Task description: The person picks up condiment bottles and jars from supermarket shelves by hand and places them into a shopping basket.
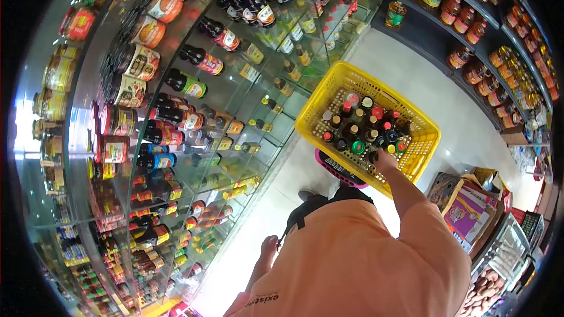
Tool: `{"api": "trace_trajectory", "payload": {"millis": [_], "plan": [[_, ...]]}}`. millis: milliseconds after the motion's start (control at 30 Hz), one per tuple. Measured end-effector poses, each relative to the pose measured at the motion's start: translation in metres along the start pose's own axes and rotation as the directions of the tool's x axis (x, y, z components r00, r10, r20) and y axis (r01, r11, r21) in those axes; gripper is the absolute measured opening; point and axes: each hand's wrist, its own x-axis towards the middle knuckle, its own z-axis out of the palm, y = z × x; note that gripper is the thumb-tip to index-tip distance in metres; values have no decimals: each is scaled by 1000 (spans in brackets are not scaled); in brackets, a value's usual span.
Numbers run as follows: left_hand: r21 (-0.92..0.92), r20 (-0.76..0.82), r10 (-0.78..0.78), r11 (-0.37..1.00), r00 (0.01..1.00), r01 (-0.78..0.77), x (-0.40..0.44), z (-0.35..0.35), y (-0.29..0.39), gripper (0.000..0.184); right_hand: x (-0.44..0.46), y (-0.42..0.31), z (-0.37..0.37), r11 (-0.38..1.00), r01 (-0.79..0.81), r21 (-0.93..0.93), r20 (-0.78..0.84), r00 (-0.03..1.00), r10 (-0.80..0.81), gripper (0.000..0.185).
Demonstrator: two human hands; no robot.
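Here, in the head view, the bottles [371, 135] are stood upright in the yellow basket [311, 108], just beyond the nearer right hand [385, 161]; whether its fingers, or the distant left hand's [269, 248], are closed cannot be told.

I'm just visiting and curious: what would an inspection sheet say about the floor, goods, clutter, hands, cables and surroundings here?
Surface: pale, shiny floor; the basket's support is mostly hidden.
Job's things: yellow plastic basket holding many capped bottles.
Clutter: pink-rimmed dark item, partly hidden by the basket; printed cardboard boxes to the right.
Hands: right hand among the bottles, grip unclear; left hand low beside the body, contents unclear.
Cables: nothing seen.
Surroundings: left, glass shelves with labelled bottles; right, dark shelves with jars.
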Motion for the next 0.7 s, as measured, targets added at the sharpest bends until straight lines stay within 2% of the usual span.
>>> {"api": "trace_trajectory", "payload": {"millis": [33,133,267,300,333,367,400,433,467,500,533,600,633,700], "plan": [[-57,-16,-67,996,998,66,-5,1,7,27,-5,-6,-5,999,-29,13,-1,1000,29,52],[-52,-51,-77,996,996,74,-15,23,-19,30,5,6,14,997,-37,61,6,999,37,59],[70,68,-89,994,994,85,-30,25,-7,29,-26,-10,-12,994,25,109,-25,999,-22,65],[-53,27,-158,986,987,159,-35,28,-1,30,-41,-19,-27,993,-38,112,-12,999,39,62],[-63,16,-158,985,987,159,-36,30,-10,30,-50,-27,-33,988,-100,116,-2,995,101,59],[68,-1,-56,996,998,56,-37,29,-25,29,-51,-22,-25,991,-43,124,-88,995,55,52],[206,7,43,978,999,-44,-38,34,-44,27,-53,-18,-16,993,-35,116,-93,995,46,52],[196,0,41,980,999,-40,-42,44,-66,27,-56,-15,-9,995,2,98,-165,986,14,49],[-35,-69,-40,999,997,38,-45,57,-90,26,-60,-17,-5,996,38,76,-238,971,-19,45],[-159,-97,-86,985,991,70,-46,58,-95,26,-68,-24,-6,992,53,118,-193,981,-30,36],[-282,-125,-133,955,983,93,-47,59,-100,27,-75,-30,-2,992,61,106,-199,979,-39,36],[-377,70,-367,851,927,366,-50,57,-110,35,-86,-39,14,978,206,23,-166,966,-200,31],[-382,40,-343,863,939,331,-56,65,-126,33,-87,-41,21,961,276,6,-143,952,-272,31],[-345,-36,-237,915,971,210,-66,73,-146,30,-99,-48,28,968,250,11,-181,953,-244,32]]}}
